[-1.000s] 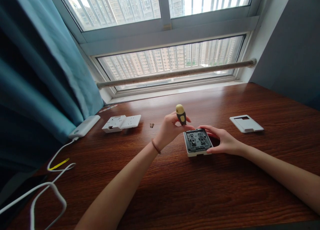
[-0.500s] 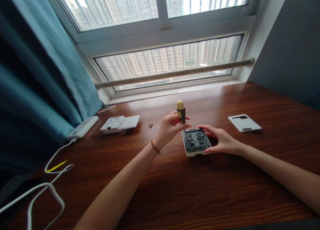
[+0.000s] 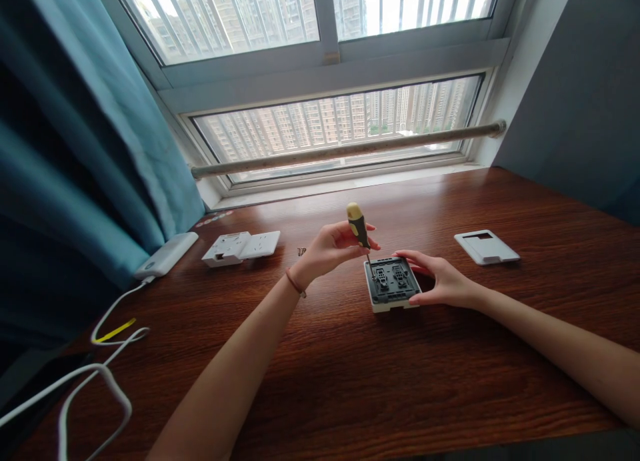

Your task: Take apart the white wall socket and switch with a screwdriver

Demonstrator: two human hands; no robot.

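Note:
My left hand (image 3: 333, 249) is closed round a yellow and black screwdriver (image 3: 358, 226), which leans a little to the left. Its tip meets the left part of a square switch box (image 3: 393, 282) with a dark inside and white sides. From the right, my right hand (image 3: 440, 281) grips the box, with fingers at the far edge and thumb at the near right corner. The box lies on the brown wooden table (image 3: 320, 381). Small screws (image 3: 301, 252) lie just beyond my left wrist, partly hidden.
At the left are an opened white socket unit (image 3: 227, 249), a white power bank (image 3: 167, 255) with a white cable (image 3: 107, 374), and a yellow strip (image 3: 116, 331). A white frame cover (image 3: 487, 247) lies at the right. Behind are a window and a metal rail (image 3: 350, 151).
My left hand has shifted slightly left, and the screwdriver's handle now tilts further left. My right hand still holds the box.

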